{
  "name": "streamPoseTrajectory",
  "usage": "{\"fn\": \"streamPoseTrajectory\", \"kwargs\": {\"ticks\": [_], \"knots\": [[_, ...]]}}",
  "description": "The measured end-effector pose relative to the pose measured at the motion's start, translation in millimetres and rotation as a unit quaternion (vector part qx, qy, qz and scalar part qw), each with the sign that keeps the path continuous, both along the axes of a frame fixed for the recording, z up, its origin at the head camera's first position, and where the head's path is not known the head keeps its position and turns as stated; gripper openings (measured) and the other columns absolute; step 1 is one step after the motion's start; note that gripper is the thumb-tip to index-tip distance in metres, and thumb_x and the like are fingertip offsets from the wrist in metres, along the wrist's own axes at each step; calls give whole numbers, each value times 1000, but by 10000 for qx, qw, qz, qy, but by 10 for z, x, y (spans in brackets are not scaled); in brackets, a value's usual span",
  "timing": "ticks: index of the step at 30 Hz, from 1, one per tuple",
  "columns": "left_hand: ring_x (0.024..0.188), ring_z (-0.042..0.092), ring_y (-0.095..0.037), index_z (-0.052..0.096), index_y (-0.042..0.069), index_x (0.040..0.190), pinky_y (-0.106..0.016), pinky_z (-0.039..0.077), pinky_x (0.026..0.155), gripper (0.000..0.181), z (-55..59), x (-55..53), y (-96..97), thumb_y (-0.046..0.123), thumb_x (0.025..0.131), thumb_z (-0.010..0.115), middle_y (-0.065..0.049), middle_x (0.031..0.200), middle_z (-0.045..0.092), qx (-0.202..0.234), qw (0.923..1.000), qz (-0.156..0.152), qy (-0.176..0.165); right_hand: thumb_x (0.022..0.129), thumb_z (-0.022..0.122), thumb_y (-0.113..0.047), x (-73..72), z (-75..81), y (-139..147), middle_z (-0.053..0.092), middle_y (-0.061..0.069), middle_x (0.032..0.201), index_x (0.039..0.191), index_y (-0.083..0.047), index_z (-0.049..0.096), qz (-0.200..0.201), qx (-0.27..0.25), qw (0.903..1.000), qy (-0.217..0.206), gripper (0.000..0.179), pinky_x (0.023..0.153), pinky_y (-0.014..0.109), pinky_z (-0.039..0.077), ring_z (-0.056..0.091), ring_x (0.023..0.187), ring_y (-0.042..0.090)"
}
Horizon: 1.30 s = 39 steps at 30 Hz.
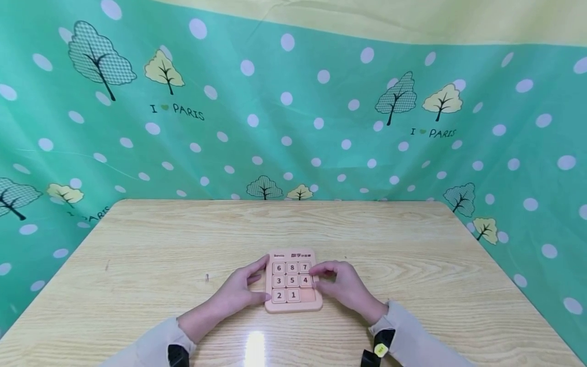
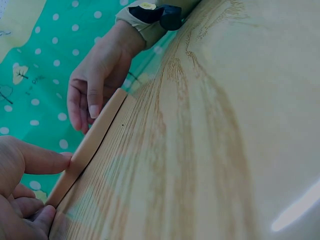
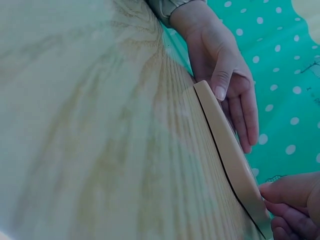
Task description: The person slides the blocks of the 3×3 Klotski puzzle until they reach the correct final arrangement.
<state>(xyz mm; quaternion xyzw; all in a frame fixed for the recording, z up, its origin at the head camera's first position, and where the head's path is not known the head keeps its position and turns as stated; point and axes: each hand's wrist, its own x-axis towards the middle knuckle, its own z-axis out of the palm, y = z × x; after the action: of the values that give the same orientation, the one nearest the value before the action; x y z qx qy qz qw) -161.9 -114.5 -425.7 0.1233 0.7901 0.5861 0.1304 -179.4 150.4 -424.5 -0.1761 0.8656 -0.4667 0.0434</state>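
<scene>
A pink, rectangular, plastic-looking number puzzle [image 1: 292, 280] is set between the left hand [image 1: 236, 290], by which it is grasped, and the loose right hand [image 1: 345, 285], poised at square numbered tiles [image 1: 304, 281]; probably light, stiff; best held by its rim [image 1: 293, 308].

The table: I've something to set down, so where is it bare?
The table is bare left of the left hand, right of the right hand, and between the number puzzle and the patterned curtain. It is crowded at the puzzle, with a hand at either side and sleeves along the near side.
</scene>
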Motion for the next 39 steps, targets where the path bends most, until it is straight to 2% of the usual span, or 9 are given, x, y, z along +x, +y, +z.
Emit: {"fn": "streamPoseTrajectory", "kwargs": {"ticks": [15,24,34,39], "knots": [[130,38,-42,28,0,146,-47,33,110,87,-18,-6,-3,6,74,76,-20,150,29,7,10000,-2,9,78,75,-12,29,7,18,70,0,99,97,-13,72,154,8,9997,-186,20,83,24,52,60,94,18],[129,38,-43,29,-1,146,-47,33,110,87,-7,3,3,6,73,76,-21,149,30,-13,10000,8,23,78,76,-16,110,7,26,70,-2,97,95,-12,72,435,-242,9983,-300,18,82,23,51,60,93,17],[130,36,-43,28,-1,146,-48,33,110,86,2,4,-5,6,74,76,-21,150,29,27,10000,-13,-13,80,73,-7,118,3,7,70,2,95,95,-6,72,444,-108,9986,-263,16,79,26,52,60,89,19],[130,37,-44,28,-2,145,-48,33,110,87,1,10,-5,5,73,76,-22,150,29,15,10000,-10,36,79,74,-9,120,22,21,70,1,96,95,-8,72,492,-164,9982,-284,16,79,24,52,60,89,19]]}}
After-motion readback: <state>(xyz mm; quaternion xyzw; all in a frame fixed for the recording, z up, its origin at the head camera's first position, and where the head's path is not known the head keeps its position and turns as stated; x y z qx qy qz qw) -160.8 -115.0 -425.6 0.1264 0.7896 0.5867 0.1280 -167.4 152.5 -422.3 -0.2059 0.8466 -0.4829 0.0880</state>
